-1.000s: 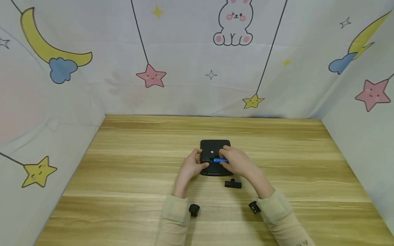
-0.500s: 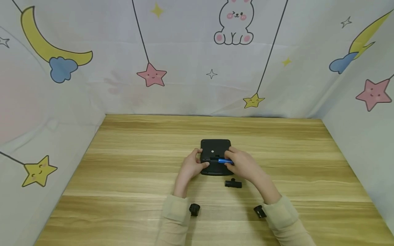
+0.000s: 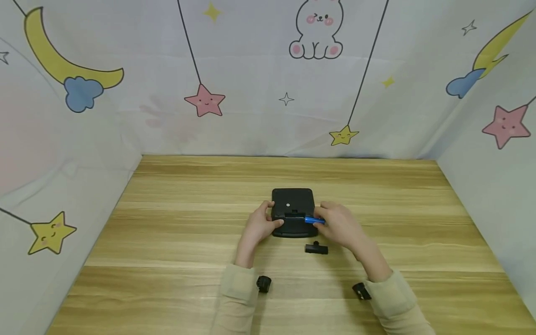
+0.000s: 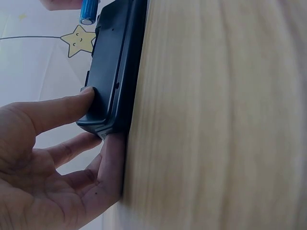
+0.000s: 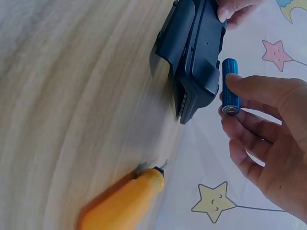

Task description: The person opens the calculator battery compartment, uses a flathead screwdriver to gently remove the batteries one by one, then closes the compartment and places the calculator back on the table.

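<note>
A black calculator-like device [image 3: 293, 200] lies back side up on the table, its battery compartment [image 3: 294, 216] uncovered. My left hand [image 3: 260, 225] holds the device by its left side, thumb on top and fingers along the edge. Between the thumb and fingers of my right hand [image 3: 339, 225] is a blue battery [image 5: 230, 86], pinched just off the device's right side. In the right wrist view it is apart from the casing. A black battery cover [image 3: 316, 249] with a small tab lies in front of the device.
An orange handle [image 5: 124, 201] with a thin metal tip lies on the table in the right wrist view. Small black wrist cameras [image 3: 264, 284] sit by both cuffs. White printed fabric [image 3: 251, 125] stands behind and at both sides of the wooden table [image 3: 188, 209].
My right hand has drawn the blue battery rightward, out from over the compartment to the device's right edge. My left hand keeps its hold in place.
</note>
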Motion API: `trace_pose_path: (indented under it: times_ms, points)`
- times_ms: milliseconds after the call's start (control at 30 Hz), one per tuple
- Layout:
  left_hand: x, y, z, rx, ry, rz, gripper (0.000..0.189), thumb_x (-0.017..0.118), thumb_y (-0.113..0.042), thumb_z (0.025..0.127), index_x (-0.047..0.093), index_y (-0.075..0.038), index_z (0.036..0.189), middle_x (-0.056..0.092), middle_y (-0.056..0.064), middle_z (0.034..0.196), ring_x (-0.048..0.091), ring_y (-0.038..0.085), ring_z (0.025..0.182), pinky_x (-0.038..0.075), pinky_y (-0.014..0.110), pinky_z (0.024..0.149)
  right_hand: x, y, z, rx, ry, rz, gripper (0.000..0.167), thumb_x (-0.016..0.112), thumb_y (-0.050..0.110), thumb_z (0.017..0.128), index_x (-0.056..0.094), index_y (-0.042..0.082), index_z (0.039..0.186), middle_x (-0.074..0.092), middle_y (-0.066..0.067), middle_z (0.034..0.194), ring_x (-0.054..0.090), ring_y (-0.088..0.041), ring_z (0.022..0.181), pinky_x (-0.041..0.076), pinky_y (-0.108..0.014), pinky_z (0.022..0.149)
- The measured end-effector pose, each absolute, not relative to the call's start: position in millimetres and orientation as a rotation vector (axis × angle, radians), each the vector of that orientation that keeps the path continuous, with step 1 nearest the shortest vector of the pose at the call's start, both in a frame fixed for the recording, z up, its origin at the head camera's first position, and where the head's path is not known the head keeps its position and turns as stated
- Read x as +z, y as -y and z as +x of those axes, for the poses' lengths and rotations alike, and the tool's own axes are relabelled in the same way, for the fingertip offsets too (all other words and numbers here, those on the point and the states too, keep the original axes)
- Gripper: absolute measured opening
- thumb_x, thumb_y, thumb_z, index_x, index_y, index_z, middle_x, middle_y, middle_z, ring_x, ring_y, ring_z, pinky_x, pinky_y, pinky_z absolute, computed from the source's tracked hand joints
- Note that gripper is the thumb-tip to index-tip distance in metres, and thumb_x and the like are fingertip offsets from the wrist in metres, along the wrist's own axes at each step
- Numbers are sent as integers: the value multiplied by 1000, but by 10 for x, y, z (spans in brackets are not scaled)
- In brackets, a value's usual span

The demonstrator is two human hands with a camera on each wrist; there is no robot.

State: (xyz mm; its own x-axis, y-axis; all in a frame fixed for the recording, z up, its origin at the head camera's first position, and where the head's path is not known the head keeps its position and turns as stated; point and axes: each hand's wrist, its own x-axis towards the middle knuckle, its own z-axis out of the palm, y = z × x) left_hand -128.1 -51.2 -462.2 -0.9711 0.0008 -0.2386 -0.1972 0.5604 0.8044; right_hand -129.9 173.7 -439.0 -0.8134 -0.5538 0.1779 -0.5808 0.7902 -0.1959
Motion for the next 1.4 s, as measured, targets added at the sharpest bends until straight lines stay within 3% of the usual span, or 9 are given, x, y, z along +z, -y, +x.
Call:
trace_pose_path:
  times_ms: [500, 800, 1067, 1233, 1400]
  points:
    - [-4638, 517, -1280, 1369, -2585, -167, 56, 74, -16, 83, 52, -10, 135, 59, 11, 85, 50, 19, 71, 37, 26, 59, -4435, -1891, -1208, 438, 2923, 862, 11, 77, 15, 80, 67, 13, 78, 56, 5, 72, 47, -10, 69, 42, -25, 63]
    - [-4652, 523, -1286, 1385, -2590, -158, 56, 74, -16, 83, 52, -10, 134, 59, 11, 85, 50, 19, 70, 37, 26, 58, -4490, -1979, -1185, 363, 2925, 843, 13, 79, 16, 78, 67, 14, 78, 59, 5, 74, 49, -10, 70, 43, -33, 69]
    - [-4649, 523, -1288, 1384, -2584, -166, 56, 74, -16, 83, 52, -10, 135, 60, 11, 86, 50, 20, 71, 37, 26, 59, -4506, -2047, -1181, 329, 2981, 813, 17, 79, 16, 78, 62, 17, 74, 68, -2, 85, 64, -23, 85, 47, -40, 74]
    - [-4653, 525, -1287, 1383, -2587, -161, 56, 75, -16, 83, 52, -10, 134, 60, 12, 86, 51, 20, 72, 38, 26, 60, -4514, -2066, -1177, 299, 3020, 811, 19, 79, 17, 78, 60, 18, 72, 61, 4, 75, 49, -12, 68, 40, -33, 68]
    - [-4653, 530, -1287, 1387, -2590, -149, 56, 74, -16, 83, 52, -10, 135, 61, 12, 86, 51, 20, 72, 38, 26, 60, -4528, -2084, -1164, 288, 3042, 815, 19, 79, 18, 78, 60, 18, 73, 56, 6, 71, 43, -9, 66, 38, -31, 67]
